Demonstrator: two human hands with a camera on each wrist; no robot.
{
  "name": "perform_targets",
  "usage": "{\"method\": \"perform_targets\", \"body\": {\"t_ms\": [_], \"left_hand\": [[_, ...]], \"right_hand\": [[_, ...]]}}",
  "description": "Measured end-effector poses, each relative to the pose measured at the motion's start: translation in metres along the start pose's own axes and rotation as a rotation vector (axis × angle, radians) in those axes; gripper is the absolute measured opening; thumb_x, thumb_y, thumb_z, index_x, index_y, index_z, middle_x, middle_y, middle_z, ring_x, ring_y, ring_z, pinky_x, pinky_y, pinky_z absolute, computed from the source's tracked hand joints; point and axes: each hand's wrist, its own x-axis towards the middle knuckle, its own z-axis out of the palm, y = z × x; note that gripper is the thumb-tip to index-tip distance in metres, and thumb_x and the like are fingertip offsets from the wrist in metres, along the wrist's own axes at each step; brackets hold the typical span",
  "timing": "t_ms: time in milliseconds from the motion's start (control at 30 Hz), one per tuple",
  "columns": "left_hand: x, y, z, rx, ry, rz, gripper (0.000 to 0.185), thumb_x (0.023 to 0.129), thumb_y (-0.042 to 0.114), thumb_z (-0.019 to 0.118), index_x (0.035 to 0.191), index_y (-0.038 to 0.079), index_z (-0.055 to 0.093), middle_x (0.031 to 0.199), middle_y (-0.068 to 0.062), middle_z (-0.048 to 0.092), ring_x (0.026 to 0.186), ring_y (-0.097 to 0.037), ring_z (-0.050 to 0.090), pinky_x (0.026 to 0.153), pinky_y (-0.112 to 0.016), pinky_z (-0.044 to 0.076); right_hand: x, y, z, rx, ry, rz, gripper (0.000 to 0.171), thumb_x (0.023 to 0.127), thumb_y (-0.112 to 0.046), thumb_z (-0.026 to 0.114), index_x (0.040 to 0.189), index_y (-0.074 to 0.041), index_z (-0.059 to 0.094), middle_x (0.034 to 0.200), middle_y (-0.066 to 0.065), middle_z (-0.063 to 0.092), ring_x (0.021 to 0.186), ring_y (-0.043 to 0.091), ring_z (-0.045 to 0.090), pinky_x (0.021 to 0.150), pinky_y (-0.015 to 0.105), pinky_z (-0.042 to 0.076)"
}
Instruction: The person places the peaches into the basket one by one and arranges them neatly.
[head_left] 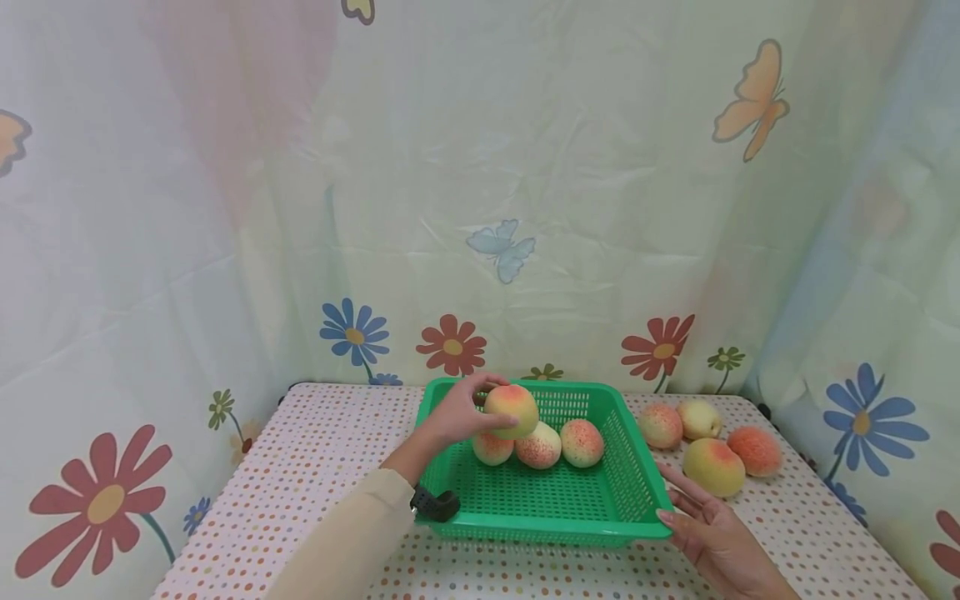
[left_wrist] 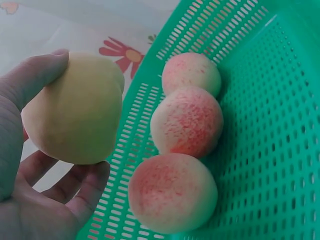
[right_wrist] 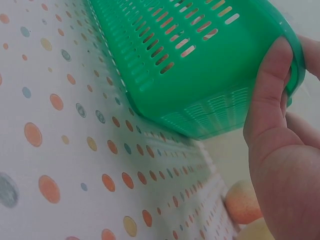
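Note:
My left hand [head_left: 459, 414] grips a yellow peach [head_left: 513, 410] with a red blush, thumb on one side and fingers on the other. The left wrist view shows this peach [left_wrist: 75, 110] held up beside three speckled pink-and-cream peaches [left_wrist: 187, 122] that lie in a row inside the green plastic basket [left_wrist: 270, 100]. At the basket's near right corner, my right hand [head_left: 708, 533] pinches the rim. In the right wrist view the thumb [right_wrist: 274, 75] presses the outer wall just under the basket rim [right_wrist: 297, 55], with fingers over the far side.
Right of the basket several more fruits sit on the dotted tablecloth [head_left: 300, 467]: a speckled peach [head_left: 661, 426], a pale yellow one [head_left: 700, 418], a yellow-red one [head_left: 714, 467] and a deep orange-red one [head_left: 754, 451]. A flowered curtain [head_left: 570, 317] hangs behind the table.

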Motion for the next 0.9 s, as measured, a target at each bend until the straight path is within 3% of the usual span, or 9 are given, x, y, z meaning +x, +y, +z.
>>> {"method": "perform_targets", "body": {"t_ms": [233, 433, 733, 900], "left_hand": [[0.007, 0.002, 0.013, 0.009, -0.061, -0.028, 0.058, 0.081, 0.031, 0.088, 0.133, 0.019, 0.064, 0.124, -0.001, 0.068, 0.106, -0.022, 0.064, 0.086, -0.037, 0.057], [0.01, 0.007, 0.022, 0.027, -0.076, -0.072, 0.06, 0.079, 0.031, 0.09, 0.133, 0.021, 0.066, 0.12, 0.004, 0.069, 0.106, -0.018, 0.062, 0.086, -0.038, 0.057], [0.014, 0.01, 0.032, 0.05, -0.121, -0.059, 0.059, 0.081, 0.028, 0.088, 0.135, 0.019, 0.065, 0.121, 0.002, 0.07, 0.109, -0.016, 0.064, 0.093, -0.037, 0.057], [0.016, 0.012, 0.037, 0.072, -0.161, -0.036, 0.06, 0.081, 0.028, 0.088, 0.136, 0.02, 0.065, 0.129, 0.002, 0.067, 0.107, -0.015, 0.067, 0.088, -0.031, 0.058]], "right_hand": [[0.001, -0.001, 0.002, -0.025, 0.05, 0.022, 0.057, 0.108, 0.0, 0.043, 0.138, -0.046, 0.056, 0.13, -0.01, 0.064, 0.116, 0.01, 0.067, 0.096, 0.029, 0.059], [0.001, -0.002, 0.002, -0.009, 0.029, 0.016, 0.058, 0.108, 0.001, 0.042, 0.139, -0.045, 0.056, 0.132, -0.01, 0.065, 0.117, 0.011, 0.067, 0.097, 0.03, 0.059], [0.001, -0.001, 0.001, 0.006, 0.01, -0.002, 0.06, 0.107, 0.003, 0.041, 0.142, -0.044, 0.055, 0.132, -0.009, 0.064, 0.118, 0.011, 0.067, 0.097, 0.029, 0.059], [0.001, -0.001, 0.001, -0.008, 0.038, 0.013, 0.059, 0.107, 0.002, 0.043, 0.14, -0.045, 0.056, 0.132, -0.01, 0.064, 0.118, 0.011, 0.067, 0.097, 0.03, 0.059]]}}
